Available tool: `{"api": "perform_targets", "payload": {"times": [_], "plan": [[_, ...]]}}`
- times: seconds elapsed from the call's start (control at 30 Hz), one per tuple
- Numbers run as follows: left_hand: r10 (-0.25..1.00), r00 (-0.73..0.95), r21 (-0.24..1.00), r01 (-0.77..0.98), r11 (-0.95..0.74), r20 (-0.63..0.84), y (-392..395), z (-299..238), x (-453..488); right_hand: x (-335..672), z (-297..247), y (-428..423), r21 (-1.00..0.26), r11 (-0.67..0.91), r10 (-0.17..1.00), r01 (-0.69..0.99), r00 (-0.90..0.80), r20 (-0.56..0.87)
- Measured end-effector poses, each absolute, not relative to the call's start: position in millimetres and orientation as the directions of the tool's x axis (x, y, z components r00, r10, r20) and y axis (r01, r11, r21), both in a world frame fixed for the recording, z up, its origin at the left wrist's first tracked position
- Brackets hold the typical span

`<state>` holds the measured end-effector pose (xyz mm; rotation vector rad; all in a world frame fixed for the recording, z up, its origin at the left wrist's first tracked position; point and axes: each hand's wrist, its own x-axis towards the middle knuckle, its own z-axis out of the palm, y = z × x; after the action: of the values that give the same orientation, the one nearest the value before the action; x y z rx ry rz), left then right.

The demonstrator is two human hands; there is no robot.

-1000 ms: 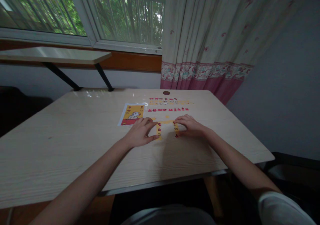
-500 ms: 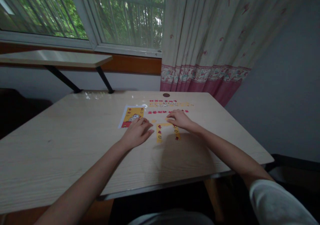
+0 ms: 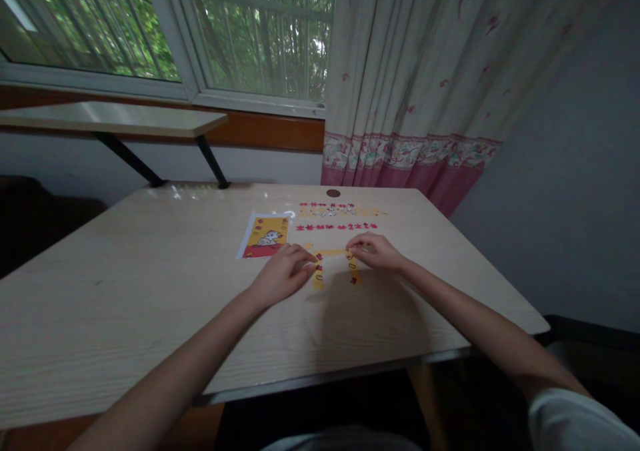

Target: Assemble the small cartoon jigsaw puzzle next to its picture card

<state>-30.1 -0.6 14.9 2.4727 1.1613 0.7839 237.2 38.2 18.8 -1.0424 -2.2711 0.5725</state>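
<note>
Pale grey sleeve (image 3: 575, 417), bare forearms (image 3: 200, 354)

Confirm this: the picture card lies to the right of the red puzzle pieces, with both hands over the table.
Not quite. The head view shows the picture card to the left of the red puzzle pieces; the left hand and right hand are indeed over the table.
</note>
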Motion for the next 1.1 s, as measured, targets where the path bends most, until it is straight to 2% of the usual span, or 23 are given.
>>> {"api": "perform_targets", "payload": {"times": [0.1, 0.27, 0.5, 0.7, 0.8, 0.97, 1.1], "plan": [[0.794, 0.518, 0.602, 0.536, -0.592, 0.319, -8, 17, -14, 240, 18, 20, -0.647, 0.579, 0.796, 0.496, -0.516, 0.317], [0.805, 0.536, 0.685, 0.487, -0.542, 0.256, -15, 8, 4, 224, 7, 1, -0.767, 0.536, 0.799, 0.353, -0.506, 0.325], [0.829, 0.502, 0.755, 0.437, -0.489, 0.246, -11, 3, 5, 210, 3, -4, -0.772, 0.559, 0.798, 0.303, -0.450, 0.401], [0.867, 0.446, 0.817, 0.400, -0.415, 0.222, -13, 6, 7, 208, 4, -4, -0.756, 0.553, 0.808, 0.350, -0.448, 0.384], [0.891, 0.418, 0.859, 0.377, -0.346, 0.176, -12, 5, 6, 208, 6, -6, -0.691, 0.594, 0.794, 0.413, -0.440, 0.420], [0.957, 0.282, 0.969, 0.208, -0.131, 0.069, -4, 2, 5, 212, 8, -1, -0.393, 0.719, 0.671, 0.573, -0.423, 0.609], [0.970, 0.239, 0.989, 0.124, -0.079, 0.047, -3, 3, 7, 214, 7, 0, -0.237, 0.740, 0.607, 0.629, -0.474, 0.638]]}}
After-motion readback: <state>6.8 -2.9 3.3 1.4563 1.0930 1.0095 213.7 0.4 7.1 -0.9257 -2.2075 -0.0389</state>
